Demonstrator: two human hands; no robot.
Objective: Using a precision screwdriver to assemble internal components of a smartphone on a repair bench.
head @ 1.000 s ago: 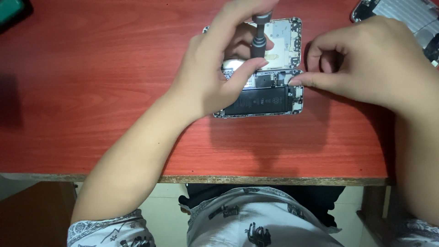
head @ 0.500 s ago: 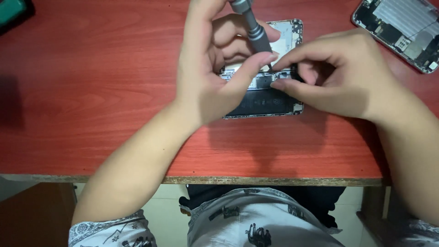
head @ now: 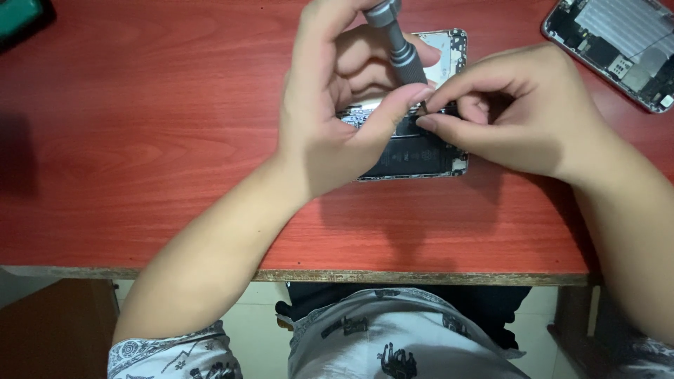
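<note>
Over opened phone (head: 421, 151): both hands, L w/ screwdriver (head: 397, 38).

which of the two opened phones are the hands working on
The opened phone at the table's middle, under both hands with the screwdriver over it. The other opened phone lies untouched at the top right corner.

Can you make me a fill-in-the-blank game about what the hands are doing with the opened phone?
1. The left hand holds a grey ____.
2. The opened phone lies on a ____ wooden table.
3. The right hand pinches at the tool's ____.
4. A second opened phone lies at the top ____ corner.

Missing words: screwdriver; red; tip; right
</note>
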